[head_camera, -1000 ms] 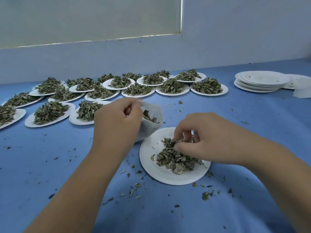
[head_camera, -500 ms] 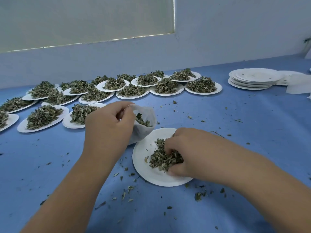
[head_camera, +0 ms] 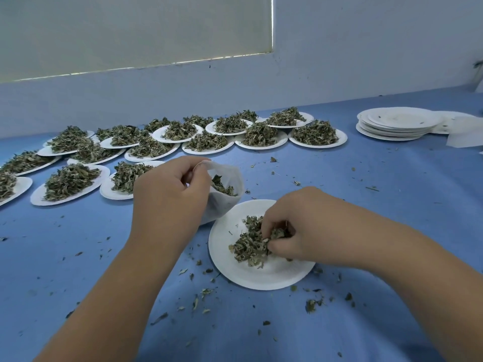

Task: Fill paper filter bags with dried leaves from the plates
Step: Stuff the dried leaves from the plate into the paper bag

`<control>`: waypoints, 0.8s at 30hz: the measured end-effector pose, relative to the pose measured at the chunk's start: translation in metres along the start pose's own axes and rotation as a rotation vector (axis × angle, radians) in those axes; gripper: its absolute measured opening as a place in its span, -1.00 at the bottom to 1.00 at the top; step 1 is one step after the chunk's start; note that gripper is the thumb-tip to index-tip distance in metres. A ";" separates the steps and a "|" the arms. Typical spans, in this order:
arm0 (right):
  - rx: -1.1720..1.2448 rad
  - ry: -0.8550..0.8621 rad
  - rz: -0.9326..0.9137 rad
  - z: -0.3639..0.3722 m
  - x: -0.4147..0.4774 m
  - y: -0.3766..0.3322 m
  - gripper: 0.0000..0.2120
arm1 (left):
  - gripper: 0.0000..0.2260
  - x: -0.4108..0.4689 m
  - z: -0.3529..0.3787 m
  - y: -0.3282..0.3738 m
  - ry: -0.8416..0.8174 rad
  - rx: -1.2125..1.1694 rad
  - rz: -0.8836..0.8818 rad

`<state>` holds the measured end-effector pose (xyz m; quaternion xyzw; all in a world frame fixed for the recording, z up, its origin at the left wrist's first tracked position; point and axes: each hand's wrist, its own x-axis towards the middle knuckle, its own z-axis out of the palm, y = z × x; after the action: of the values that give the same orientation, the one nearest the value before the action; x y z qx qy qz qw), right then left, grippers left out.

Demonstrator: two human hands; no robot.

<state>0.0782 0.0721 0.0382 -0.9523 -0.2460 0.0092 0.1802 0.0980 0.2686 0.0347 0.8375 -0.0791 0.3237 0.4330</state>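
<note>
My left hand [head_camera: 170,199] pinches the rim of a white paper filter bag [head_camera: 230,202] and holds it with its mouth turned to the right; some dried leaves show inside. The bag's lower part rests at the edge of a white paper plate [head_camera: 274,275] in front of me. On that plate lies a small heap of dried leaves [head_camera: 248,246]. My right hand [head_camera: 300,231] is on the heap, its fingers curled around a bunch of the leaves.
Several white plates heaped with dried leaves [head_camera: 70,178] lie in rows at the back left and middle of the blue table [head_camera: 392,205]. A stack of bare plates [head_camera: 397,124] and loose white filter bags [head_camera: 465,137] sit at the far right. Leaf crumbs are scattered around the near plate.
My right hand has dropped from above the heap into it and closed its fingers on a bunch of leaves. The left hand and the bag have held their place.
</note>
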 end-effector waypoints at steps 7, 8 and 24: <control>0.476 0.015 0.000 -0.021 0.000 0.017 -0.95 | -0.79 -0.001 0.002 -0.001 -0.004 0.004 0.011; 0.533 0.011 -0.010 -0.023 -0.001 0.019 -0.95 | -0.79 -0.001 0.003 0.000 -0.007 0.006 0.018; 0.769 0.275 0.074 -0.011 0.006 -0.001 -0.98 | -0.82 -0.013 0.016 0.011 -0.097 0.071 0.103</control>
<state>0.0840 0.0717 0.0487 -0.8162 -0.1636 -0.0206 0.5537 0.0911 0.2475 0.0272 0.8618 -0.1317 0.3070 0.3817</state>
